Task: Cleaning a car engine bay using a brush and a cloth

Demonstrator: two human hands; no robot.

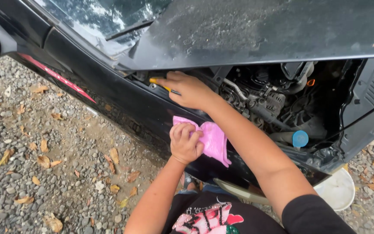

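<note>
Slippage is the risk: the right hand (pixel 189 90) pinches a thin yellow-handled dipstick (pixel 160 85) at 11 o'clock, possibly half seated, against the black car fender's (pixel 122 104) edge. The left hand (pixel 185 143) clamps a crumpled pink cloth (pixel 215 138) just below. The raised black hood (pixel 260 30) crowds 12 o'clock; gravel (pixel 44 164) at 8 lies open.

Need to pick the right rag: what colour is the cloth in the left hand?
Pink; the cloth is bunched in the left hand, shown in the head view.

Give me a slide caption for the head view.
Right hand grips a yellow-handled dipstick in the engine bay; left hand holds a pink cloth.
</note>
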